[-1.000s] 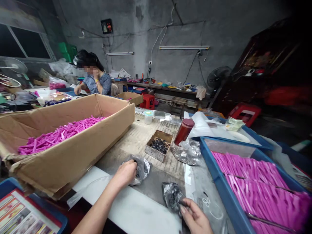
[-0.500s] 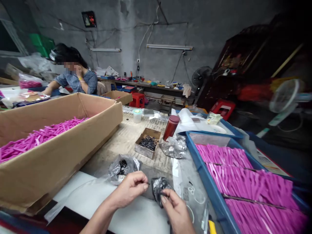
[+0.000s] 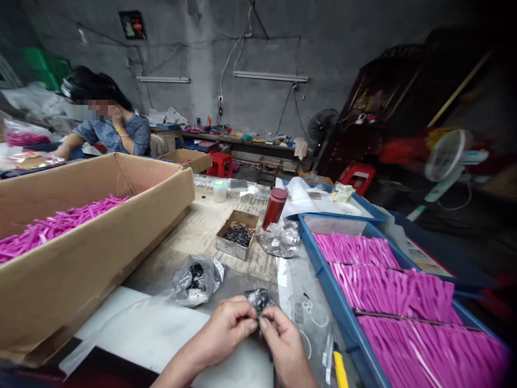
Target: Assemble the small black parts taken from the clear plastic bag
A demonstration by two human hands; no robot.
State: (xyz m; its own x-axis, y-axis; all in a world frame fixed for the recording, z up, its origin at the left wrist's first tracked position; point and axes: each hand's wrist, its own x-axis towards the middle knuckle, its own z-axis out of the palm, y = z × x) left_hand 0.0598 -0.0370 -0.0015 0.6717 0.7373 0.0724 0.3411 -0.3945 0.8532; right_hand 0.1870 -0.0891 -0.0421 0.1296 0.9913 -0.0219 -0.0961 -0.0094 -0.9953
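My left hand (image 3: 235, 324) and my right hand (image 3: 286, 340) meet in front of me, thumb and fingertips pinched on both. Whatever sits between the fingertips is too small and hidden to name. Just behind them lies a dark, shiny plastic bag (image 3: 258, 297), partly covered by my fingers. To the left is a clear plastic bag (image 3: 197, 280) with black pieces inside. Farther back, a small cardboard box (image 3: 232, 248) holds many little black parts. A white sheet (image 3: 177, 334) lies under my left forearm.
A long cardboard box (image 3: 105, 248) of pink strips stands left. On the right, a blue tray (image 3: 327, 280) holds rows of pink strips. A dark red canister (image 3: 275, 207), a silvery bag (image 3: 280, 240) and a yellow-handled cutter (image 3: 340, 369) are nearby. Another person (image 3: 113, 132) sits back left.
My hands were apart and have come together, fingertips to fingertips. The dark plastic bag is now more covered by them. The whole view has shifted slightly.
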